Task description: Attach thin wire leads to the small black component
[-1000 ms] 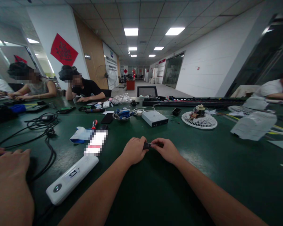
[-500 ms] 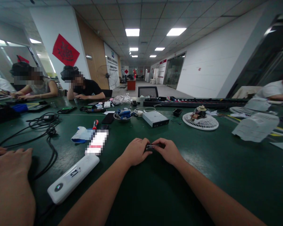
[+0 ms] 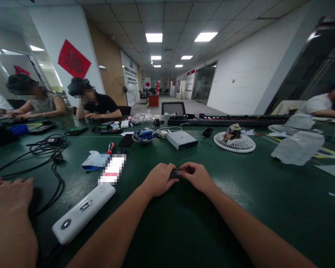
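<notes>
My left hand (image 3: pixel 158 179) and my right hand (image 3: pixel 197 176) meet over the dark green table (image 3: pixel 184 230), fingers curled. Between them they pinch a small dark object (image 3: pixel 175 173) with a shiny spot; what it is I cannot make out. Both forearms reach in from the bottom edge. A white power strip (image 3: pixel 82 213) lies to the left of my left arm.
Another person's hand (image 3: pixel 9 208) rests at the lower left beside black cables (image 3: pixel 48 152). Further out lie a red-handled screwdriver (image 3: pixel 109 147), a grey metal box (image 3: pixel 182 140), a white fan grille (image 3: pixel 234 142) and a white housing (image 3: pixel 297 147). People sit at the far left and right.
My hands have drawn slightly closer together around the small dark object, which shows less now. The view has shifted a little; nothing else on the table moved.
</notes>
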`<state>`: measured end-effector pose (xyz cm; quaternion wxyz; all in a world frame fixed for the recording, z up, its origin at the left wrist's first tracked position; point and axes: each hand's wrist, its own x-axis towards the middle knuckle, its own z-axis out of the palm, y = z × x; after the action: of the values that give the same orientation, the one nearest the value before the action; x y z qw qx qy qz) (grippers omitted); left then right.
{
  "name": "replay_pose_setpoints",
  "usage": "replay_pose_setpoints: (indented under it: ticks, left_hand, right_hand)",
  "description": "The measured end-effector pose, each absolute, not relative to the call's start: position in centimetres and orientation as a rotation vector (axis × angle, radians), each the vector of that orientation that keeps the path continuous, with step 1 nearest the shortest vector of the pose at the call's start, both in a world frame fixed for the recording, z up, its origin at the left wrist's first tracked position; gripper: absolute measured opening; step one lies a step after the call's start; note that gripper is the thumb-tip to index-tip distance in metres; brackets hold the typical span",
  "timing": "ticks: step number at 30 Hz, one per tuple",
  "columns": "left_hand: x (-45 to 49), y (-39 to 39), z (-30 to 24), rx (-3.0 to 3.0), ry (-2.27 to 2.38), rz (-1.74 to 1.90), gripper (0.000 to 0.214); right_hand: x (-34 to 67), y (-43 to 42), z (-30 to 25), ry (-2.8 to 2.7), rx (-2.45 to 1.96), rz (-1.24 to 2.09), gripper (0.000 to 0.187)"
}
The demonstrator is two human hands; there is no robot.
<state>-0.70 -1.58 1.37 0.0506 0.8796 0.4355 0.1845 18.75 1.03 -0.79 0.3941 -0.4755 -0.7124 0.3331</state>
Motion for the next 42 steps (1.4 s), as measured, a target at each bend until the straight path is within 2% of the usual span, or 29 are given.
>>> replay_pose_setpoints:
  ticks: [6,15,31,42]
  left_hand:
    - [-0.7,-1.8,1.5,2.685,1.303,0.580,0.026]
    - [-0.6,-1.8,1.5,2.709,1.299,0.551,0.028]
    - [-0.5,-1.2,0.8,2.815,1.230,0.638,0.025]
    - [-0.6,-1.4,0.9,2.797,1.268,0.685,0.025]
  right_hand:
    - [18.7,1.0,-0.7,-1.854,-1.208,0.882,0.019]
    - [18.6,0.7,-0.5,-1.851,-1.060,1.132,0.022]
    - [18.1,0.9,-1.1,-1.814,-1.067,1.104,0.013]
    - [18.4,0.5,0.0,-1.811,-1.026,1.212,0.021]
